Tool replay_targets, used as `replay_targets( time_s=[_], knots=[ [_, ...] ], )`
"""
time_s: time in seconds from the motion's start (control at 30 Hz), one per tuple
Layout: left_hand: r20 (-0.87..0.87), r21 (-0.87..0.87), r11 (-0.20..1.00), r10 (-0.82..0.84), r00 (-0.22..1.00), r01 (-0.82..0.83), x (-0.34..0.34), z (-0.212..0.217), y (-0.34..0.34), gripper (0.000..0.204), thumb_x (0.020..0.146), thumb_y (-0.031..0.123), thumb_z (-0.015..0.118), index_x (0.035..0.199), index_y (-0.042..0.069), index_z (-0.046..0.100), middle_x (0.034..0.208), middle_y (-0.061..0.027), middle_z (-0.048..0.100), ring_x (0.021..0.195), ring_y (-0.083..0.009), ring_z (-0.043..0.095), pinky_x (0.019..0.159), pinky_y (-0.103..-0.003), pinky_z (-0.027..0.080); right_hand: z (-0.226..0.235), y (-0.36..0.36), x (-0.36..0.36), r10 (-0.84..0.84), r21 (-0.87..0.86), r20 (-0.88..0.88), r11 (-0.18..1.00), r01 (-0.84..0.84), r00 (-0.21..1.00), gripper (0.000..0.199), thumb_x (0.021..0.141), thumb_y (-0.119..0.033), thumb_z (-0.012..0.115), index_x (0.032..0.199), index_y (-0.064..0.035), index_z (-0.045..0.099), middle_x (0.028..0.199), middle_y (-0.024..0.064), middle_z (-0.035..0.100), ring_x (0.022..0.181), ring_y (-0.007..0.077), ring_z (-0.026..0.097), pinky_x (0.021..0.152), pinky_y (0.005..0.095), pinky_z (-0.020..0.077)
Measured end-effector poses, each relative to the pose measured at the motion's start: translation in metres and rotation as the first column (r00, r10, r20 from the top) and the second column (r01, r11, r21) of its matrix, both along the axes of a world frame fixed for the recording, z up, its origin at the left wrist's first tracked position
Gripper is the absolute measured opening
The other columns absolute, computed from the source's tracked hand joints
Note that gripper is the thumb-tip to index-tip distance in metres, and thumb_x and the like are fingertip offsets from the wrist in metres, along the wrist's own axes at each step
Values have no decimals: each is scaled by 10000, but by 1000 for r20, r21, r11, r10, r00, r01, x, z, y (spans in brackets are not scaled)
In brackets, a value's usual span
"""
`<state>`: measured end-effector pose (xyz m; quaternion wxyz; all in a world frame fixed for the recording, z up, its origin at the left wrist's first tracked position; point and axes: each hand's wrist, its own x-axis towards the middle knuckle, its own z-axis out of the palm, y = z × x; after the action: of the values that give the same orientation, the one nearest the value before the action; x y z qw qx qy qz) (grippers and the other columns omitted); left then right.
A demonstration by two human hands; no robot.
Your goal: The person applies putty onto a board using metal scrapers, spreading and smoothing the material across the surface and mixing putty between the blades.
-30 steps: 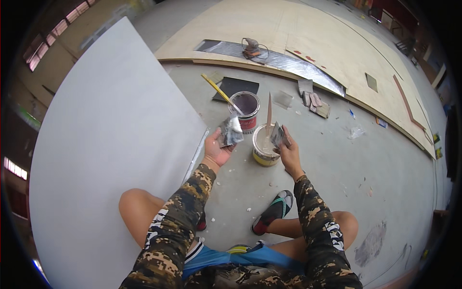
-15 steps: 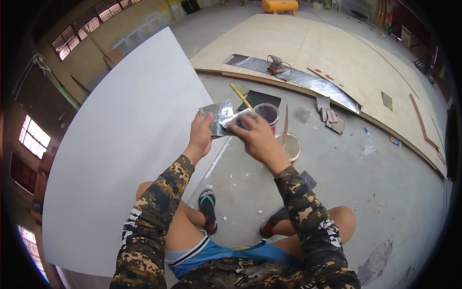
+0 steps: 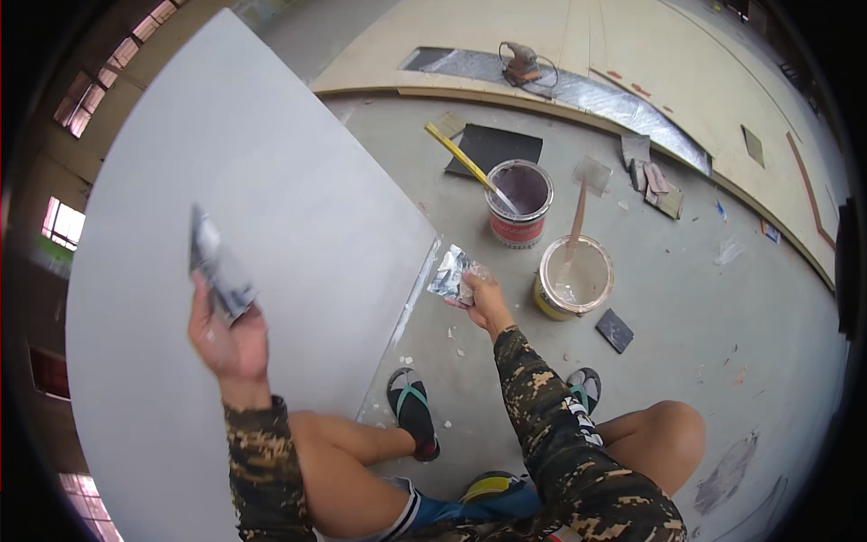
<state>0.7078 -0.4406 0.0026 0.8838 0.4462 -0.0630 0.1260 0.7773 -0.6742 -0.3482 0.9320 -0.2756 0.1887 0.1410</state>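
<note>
Left hand (image 3: 230, 339) raised over the large grey board (image 3: 226, 271), fingers clenched around a putty knife (image 3: 217, 266) with blade angled upward. Right hand (image 3: 483, 303) held off the board's right edge, fingers grasping a second, filler-smeared scraper (image 3: 452, 274). For a clean pass: lay blade at a shallow angle, draw in one even stroke, keep pressure uniform, likely wiping excess onto the second scraper. Board edge runs diagonally just beside the sandalled left foot (image 3: 414, 411); smears visible along it. Red-banded can (image 3: 518, 200) and yellow-sided bucket (image 3: 574, 275) stand near, to the right. Open concrete floor (image 3: 722, 343) beyond the bucket; ample board surface to the left.
</note>
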Motion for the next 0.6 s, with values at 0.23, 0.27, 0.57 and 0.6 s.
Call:
replay_targets(
  time_s=[0.23,0.27,0.57,0.6],
  knots=[
    [49,-42,958,-281,958,283,16,-20,37,404,1056,201,374,1425,38,399,1201,-130,610,857,-196,656,643,-283,540,-115,32,85,-159,-152,-114,978,140,981,386,926,-88,595,1270,30,464,1151,133,614,1005,279,635,815,457,544],
    [36,-57,955,-290,956,292,21,-26,34,404,1056,201,374,1425,38,399,1201,-130,610,857,-196,656,643,-283,540,-134,28,95,-237,-278,-105,939,200,966,400,896,-63,618,1251,55,476,1139,143,618,1013,274,628,814,427,528],
    [-26,-40,982,-187,982,186,26,-16,49,421,1059,186,344,1465,75,318,1172,-173,626,879,-256,666,677,-314,568,-100,60,128,-125,-484,-183,875,21,975,370,780,-47,645,1112,97,572,1006,141,656,900,243,645,795,341,493],
    [-20,-38,981,-189,982,188,28,-18,49,421,1059,186,344,1463,72,316,1173,-176,626,887,-265,670,682,-317,577,-105,58,132,-130,-488,-186,873,23,974,370,780,-47,645,1112,97,572,1006,141,656,900,243,645,795,341,493]
  ],
)
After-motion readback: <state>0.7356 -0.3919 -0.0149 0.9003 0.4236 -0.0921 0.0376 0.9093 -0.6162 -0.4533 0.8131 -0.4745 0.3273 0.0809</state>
